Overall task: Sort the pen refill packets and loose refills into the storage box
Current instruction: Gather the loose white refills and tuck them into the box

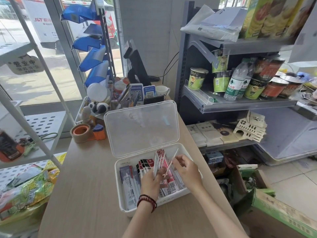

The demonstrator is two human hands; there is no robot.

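Your left hand (151, 182) gripped a bunch of loose refills (157, 163) above the open storage box (120, 200) (packets (130, 184) lay inside). Your right hand (187, 170) pinched a single refill (172, 160) beside them.

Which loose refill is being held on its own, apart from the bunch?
The single white refill pinched by the right hand, slanting above the box; the other refills are gripped as a bunch in the left hand.

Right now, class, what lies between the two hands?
Head view: one loose refill, pinched by the right hand, slants between it and the left hand gripping a refill bundle, over red packets.
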